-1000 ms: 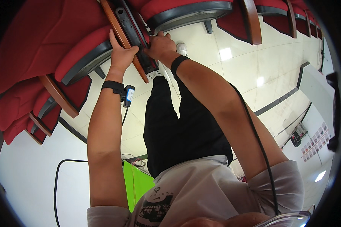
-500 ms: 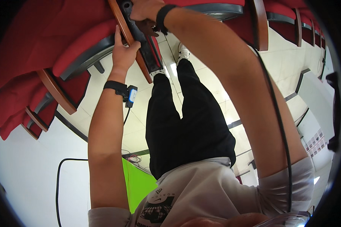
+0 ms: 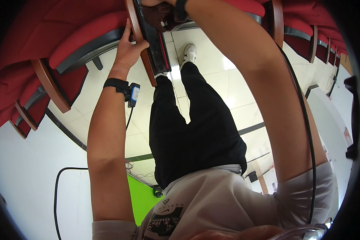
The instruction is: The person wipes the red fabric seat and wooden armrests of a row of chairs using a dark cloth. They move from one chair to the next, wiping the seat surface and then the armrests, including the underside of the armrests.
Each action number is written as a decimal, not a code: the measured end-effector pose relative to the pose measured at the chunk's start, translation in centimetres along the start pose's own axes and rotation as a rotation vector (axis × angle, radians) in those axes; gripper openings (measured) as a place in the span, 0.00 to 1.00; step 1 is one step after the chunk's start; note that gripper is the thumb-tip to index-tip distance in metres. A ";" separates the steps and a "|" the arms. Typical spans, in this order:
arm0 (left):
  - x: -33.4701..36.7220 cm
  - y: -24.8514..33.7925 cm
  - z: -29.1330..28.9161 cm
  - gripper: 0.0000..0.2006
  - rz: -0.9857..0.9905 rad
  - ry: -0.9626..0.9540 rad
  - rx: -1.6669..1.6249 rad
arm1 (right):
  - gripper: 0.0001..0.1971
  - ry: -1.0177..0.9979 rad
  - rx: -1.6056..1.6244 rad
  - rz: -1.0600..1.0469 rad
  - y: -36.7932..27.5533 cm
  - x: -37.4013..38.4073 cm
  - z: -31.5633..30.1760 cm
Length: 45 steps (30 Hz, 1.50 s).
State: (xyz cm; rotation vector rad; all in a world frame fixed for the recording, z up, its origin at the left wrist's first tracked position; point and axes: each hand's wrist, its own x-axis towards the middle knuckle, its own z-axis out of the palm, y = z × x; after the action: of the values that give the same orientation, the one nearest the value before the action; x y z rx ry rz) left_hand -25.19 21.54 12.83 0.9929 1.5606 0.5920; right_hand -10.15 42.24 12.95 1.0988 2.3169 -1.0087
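My left hand [image 3: 128, 52] grips the brown wooden armrest [image 3: 147, 62] of a red seat, thumb on one side and fingers along the other. Alongside the wood runs a dark, glossy black panel [image 3: 158, 52] with a red strip at its right. My right hand [image 3: 158, 3] is at the far end of this panel, mostly cut off by the top edge of the view. Its fingers are hidden, so whether it holds anything does not show.
Red padded seats [image 3: 88, 36] with wooden armrests stand in a row to the left, and more red seats [image 3: 298, 24] curve away to the right. Pale floor tiles [image 3: 212, 80] lie around my feet. A black cable [image 3: 304, 112] runs along my right arm.
My right hand has moved up, mostly out of view. The armrest and seats sit slightly higher in the picture. My left hand keeps its grip on the armrest.
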 end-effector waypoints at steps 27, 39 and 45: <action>-7.2 1.8 -2.1 0.13 0.186 0.045 -0.041 | 0.16 0.692 0.077 -0.074 -13.4 -28.1 1.3; -17.1 10.9 -0.5 0.24 0.064 -0.011 -0.438 | 0.15 0.545 0.260 -0.093 -18.5 -39.5 7.8; -16.4 16.4 2.1 0.36 0.137 0.062 -0.305 | 0.11 0.421 0.225 -0.125 -18.7 -42.1 10.2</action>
State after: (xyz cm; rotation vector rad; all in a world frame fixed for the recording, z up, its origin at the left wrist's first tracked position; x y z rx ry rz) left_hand -18.60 15.84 34.43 0.8585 1.4106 0.9345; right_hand 1.61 5.16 39.59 1.3801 2.6784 -1.2037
